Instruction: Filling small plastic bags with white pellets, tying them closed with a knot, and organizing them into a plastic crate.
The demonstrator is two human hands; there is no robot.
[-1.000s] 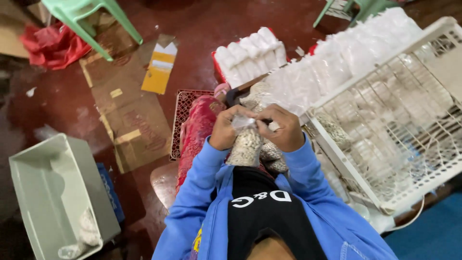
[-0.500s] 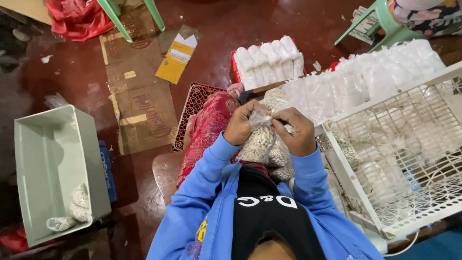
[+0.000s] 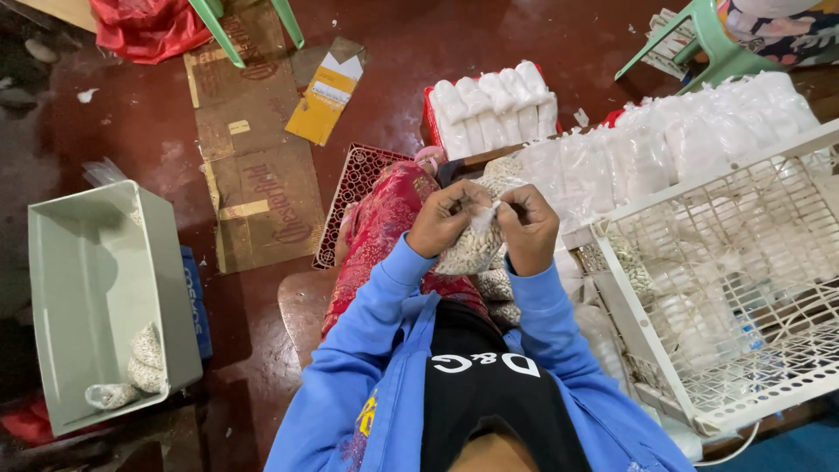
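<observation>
both hands are staying at the neck of the small clear plastic bag of pale beans (image 3: 472, 249), little shifted; left hand (image 3: 446, 218) and right hand (image 3: 527, 229) are pinching its top, above the lap, beside the white wire basket (image 3: 699, 262).

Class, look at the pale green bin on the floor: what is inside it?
The pale green bin holds a few small clear bags of pale beans, heaped in its near corner. The rest of its floor shows bare. Anything beneath those bags is covered.
</observation>
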